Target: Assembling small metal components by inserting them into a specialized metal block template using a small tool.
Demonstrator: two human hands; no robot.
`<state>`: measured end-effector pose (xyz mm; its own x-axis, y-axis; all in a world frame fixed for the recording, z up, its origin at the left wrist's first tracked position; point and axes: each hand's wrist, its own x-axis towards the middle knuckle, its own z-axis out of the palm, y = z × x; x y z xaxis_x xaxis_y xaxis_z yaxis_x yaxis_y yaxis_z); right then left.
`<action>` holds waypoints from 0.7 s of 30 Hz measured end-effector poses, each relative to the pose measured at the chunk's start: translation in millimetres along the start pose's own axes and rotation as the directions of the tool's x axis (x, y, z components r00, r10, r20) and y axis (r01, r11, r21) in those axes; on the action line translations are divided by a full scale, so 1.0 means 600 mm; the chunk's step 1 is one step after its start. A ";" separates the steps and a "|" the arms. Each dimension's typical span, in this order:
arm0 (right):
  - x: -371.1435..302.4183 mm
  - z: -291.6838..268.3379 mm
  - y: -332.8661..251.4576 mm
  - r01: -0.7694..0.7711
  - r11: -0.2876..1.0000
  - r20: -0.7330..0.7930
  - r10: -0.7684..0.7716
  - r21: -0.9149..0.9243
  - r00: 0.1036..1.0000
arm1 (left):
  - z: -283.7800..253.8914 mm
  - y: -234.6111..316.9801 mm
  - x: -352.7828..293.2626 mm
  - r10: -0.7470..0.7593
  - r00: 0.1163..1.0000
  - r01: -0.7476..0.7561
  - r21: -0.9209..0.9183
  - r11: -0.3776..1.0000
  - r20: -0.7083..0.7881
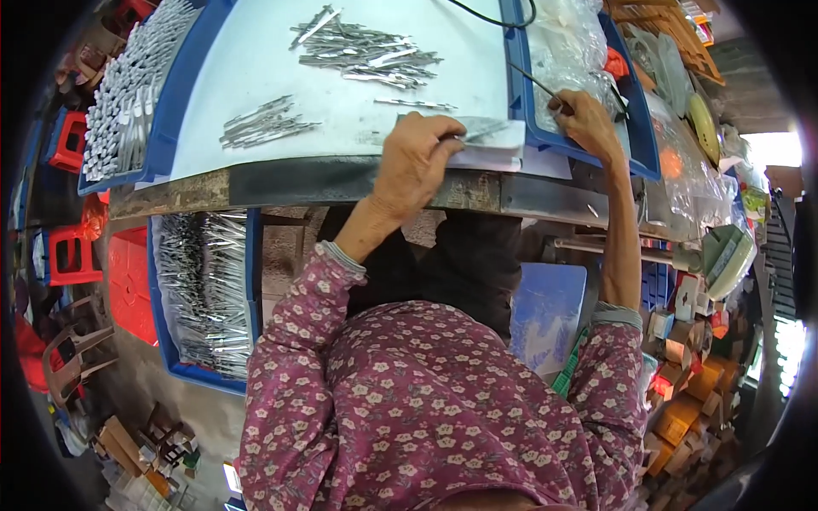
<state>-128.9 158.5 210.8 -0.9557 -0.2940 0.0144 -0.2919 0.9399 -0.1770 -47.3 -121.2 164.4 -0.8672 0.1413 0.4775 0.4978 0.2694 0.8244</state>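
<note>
My left hand [417, 162] is closed at the front edge of the white work surface [256, 51], its thumb and fingers pinching a flat, translucent plastic packet [498, 140]. Just beyond it lies a single thin metal piece [415, 104]. Farther back is a large loose pile of slim silvery metal pieces [371, 58], with a smaller pile [268, 123] to the left. My right hand [590, 126] reaches into a blue tray [648, 128] of clear plastic bags [567, 43]. Its fingers are curled together beside a thin dark rod or cord [532, 79]; what they grip is unclear.
At the left, a blue tray [175, 128] holds stacked slim pieces [136, 85]. Below the table edge, another blue bin [204, 375] contains many metal pieces. Red stools [72, 255] stand at far left; cardboard boxes [682, 417] crowd the right. A black cable [490, 19] crosses the back.
</note>
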 end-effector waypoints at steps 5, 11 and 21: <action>-0.002 0.005 0.004 -0.022 1.000 -0.012 0.022 0.022 1.000 | -0.013 0.006 0.005 -0.306 0.946 0.324 -0.385 0.864 0.110; -0.005 0.004 -0.006 -0.021 0.999 -0.013 0.021 0.029 1.000 | 0.001 0.004 0.004 -0.016 0.994 0.017 -0.016 1.000 0.110; -0.012 0.015 -0.009 -0.076 0.983 -0.091 0.092 0.166 0.992 | 0.032 0.018 0.031 0.025 0.990 -0.032 0.048 0.998 0.140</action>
<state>-120.0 153.8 202.6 -0.9780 -0.1894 0.0878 -0.2081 0.9176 -0.3386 -58.2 -97.2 176.3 -0.8474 0.2802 0.4509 0.5244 0.3097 0.7932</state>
